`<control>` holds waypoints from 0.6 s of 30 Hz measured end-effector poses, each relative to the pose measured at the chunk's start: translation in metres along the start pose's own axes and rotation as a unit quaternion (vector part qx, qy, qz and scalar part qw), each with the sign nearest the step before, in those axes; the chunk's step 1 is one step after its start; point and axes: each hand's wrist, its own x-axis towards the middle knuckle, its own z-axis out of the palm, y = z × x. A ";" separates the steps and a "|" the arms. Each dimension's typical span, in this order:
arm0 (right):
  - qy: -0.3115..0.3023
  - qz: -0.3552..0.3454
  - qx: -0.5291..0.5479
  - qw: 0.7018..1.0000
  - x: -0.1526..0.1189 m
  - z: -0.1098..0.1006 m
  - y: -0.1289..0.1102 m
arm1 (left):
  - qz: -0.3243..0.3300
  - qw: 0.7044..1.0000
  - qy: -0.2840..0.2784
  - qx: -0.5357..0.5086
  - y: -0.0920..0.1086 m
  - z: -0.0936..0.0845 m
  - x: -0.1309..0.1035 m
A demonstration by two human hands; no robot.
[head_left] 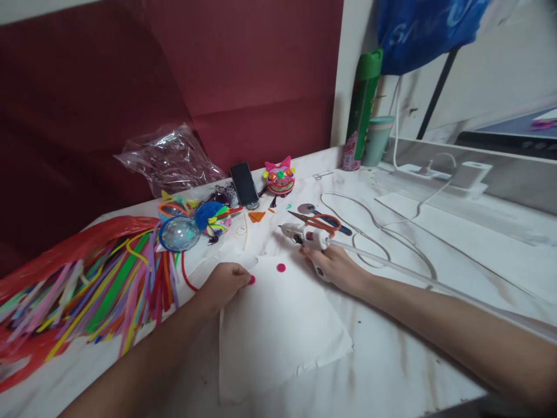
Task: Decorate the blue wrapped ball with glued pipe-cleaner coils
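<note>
My right hand is wrapped around the grip of a white hot glue gun, its nozzle pointing left and a long clear glue stick trailing from its back. Between the fingertips of my left hand is a small pink disc, held over the upper left of a white paper sheet. A second pink disc lies flat near the sheet's top edge, between my two hands. Just beyond the glue gun are orange-handled scissors, partly hidden by it.
Colourful pipe cleaners spread over red plastic at left. Behind lie a clear dome, blue yarn ball, phone and pink lion-like head. A white cable loops at right. A green spray can stands against the wall.
</note>
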 end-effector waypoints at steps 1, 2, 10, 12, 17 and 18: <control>-0.006 0.000 0.005 1.000 0.000 0.001 0.001 | 0.000 1.000 -0.001 0.002 -0.001 0.001 0.002; -0.011 -0.002 0.010 1.000 0.000 0.001 0.002 | -0.001 1.000 -0.001 0.001 -0.001 0.001 0.003; -0.012 -0.014 -0.030 0.999 0.000 0.001 0.002 | 0.027 0.996 0.090 0.002 -0.010 0.006 -0.006; -0.006 -0.018 -0.038 0.999 0.000 0.001 0.001 | 0.061 0.991 0.114 0.033 -0.011 0.007 -0.012; -0.003 -0.002 -0.039 0.999 0.000 0.002 0.004 | 0.174 0.973 0.123 0.090 -0.012 0.013 -0.016; -0.001 -0.001 -0.038 0.999 0.000 0.002 0.005 | 0.191 0.970 0.119 0.094 -0.013 0.014 -0.015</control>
